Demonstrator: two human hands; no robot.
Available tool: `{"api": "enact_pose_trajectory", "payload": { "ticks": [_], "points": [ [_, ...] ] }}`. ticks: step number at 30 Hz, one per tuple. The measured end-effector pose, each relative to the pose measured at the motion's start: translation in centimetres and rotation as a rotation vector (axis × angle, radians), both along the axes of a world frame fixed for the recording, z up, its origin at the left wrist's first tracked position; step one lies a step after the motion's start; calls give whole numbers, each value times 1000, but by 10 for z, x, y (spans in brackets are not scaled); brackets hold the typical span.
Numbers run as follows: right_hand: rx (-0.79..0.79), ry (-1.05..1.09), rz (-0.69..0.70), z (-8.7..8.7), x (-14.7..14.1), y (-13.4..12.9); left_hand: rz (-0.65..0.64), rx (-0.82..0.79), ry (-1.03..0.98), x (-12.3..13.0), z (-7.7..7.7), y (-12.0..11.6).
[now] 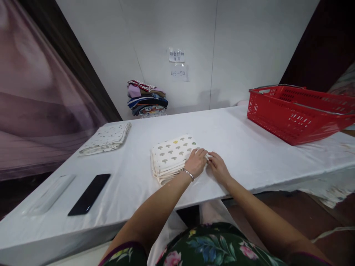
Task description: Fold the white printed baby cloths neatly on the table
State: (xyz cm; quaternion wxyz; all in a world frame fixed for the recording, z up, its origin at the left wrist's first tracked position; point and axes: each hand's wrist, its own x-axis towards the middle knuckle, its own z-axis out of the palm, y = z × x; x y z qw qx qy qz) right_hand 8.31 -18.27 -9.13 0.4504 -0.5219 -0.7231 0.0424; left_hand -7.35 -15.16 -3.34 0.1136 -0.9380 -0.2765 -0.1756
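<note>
And here we are at the white surface (222, 129), with the mushroom-print cloth (173, 151) lying folded in several layers near its front edge, and both hands on the cloth's right side! The left hand (195, 163), a bracelet (188, 174) at its wrist, lies over the right edge, fingers bent and close together on top; its thumb is hidden, so whether that grip pinches anything, I cannot tell. Right beside it comes the right hand (219, 169), grip drawn in, fingertips pinching the cloth at its near right corner.

Look around the mushroom-print cloth now. Off to its left and farther back, another folded cloth (107, 137), pale with small dark marks. Left and nearer, a black phone-like slab (89, 194) lies flat, and beyond that a pale, translucent item (51, 194), too blurred to name. Behind the cloth, slightly left, up goes a stack of folded fabrics (148, 99) against the wall (238, 48), two paper notes (177, 64) stuck up to the stack's right, the lower reading 45-50. And well to the cloth's right, the red basket (294, 118), its metal handles resting along the rim!
</note>
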Motion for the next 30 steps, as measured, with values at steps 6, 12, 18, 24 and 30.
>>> {"api": "enact_pose_trajectory", "payload": {
  "ticks": [6,12,18,24,30],
  "points": [
    [24,-41,7,-3,1,2,-61,-69,-121,-3,1,-8],
    [-13,-13,17,-1,1,-3,26,-115,-180,1,-1,-7],
    [-14,-19,47,4,0,-6,15,-185,-176,4,0,-5],
    [-27,-2,26,-5,3,-2,-16,-211,-161,-7,8,-12],
    [44,-81,-26,-2,1,-7,151,-196,-128,-40,14,-28]
  ]
}}
